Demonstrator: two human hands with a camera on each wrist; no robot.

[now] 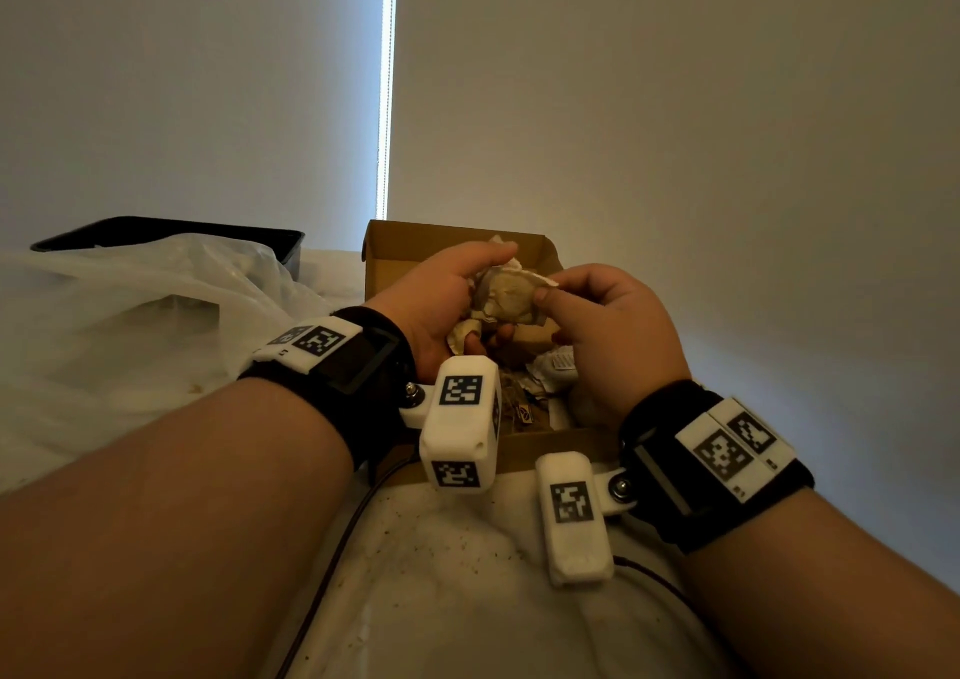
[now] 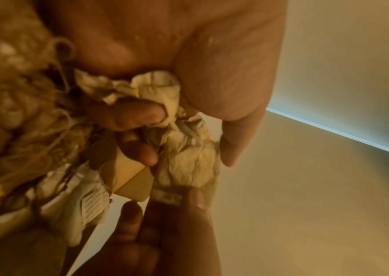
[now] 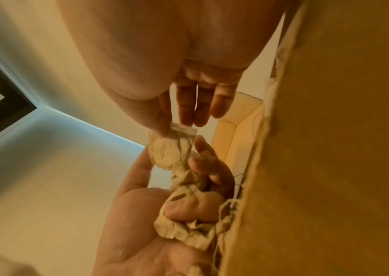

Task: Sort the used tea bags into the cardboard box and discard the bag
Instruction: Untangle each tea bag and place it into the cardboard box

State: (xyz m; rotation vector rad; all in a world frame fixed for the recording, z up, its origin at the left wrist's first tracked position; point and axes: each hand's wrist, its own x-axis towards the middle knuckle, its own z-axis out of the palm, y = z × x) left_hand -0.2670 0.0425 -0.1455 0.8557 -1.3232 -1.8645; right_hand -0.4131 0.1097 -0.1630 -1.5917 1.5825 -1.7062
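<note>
Both hands hover over an open cardboard box (image 1: pixel 395 241) on a white-covered surface. My left hand (image 1: pixel 441 299) curls round a clump of crumpled, stained used tea bags (image 1: pixel 506 296); the clump (image 2: pixel 155 93) sits between its palm and fingers. My right hand (image 1: pixel 576 309) pinches the top edge of one tea bag (image 3: pixel 170 149) from that clump between thumb and fingertips (image 3: pixel 186 119). More tea bags, strings and paper tags (image 1: pixel 545 382) lie inside the box under the hands. The thin clear plastic bag (image 1: pixel 156 304) lies crumpled to the left.
A black tray (image 1: pixel 171 234) stands at the back left, partly behind the plastic bag. Tea crumbs speckle the white cover (image 1: pixel 457 564) near me. A dark cable (image 1: pixel 332 569) runs across it. Walls rise close behind the box.
</note>
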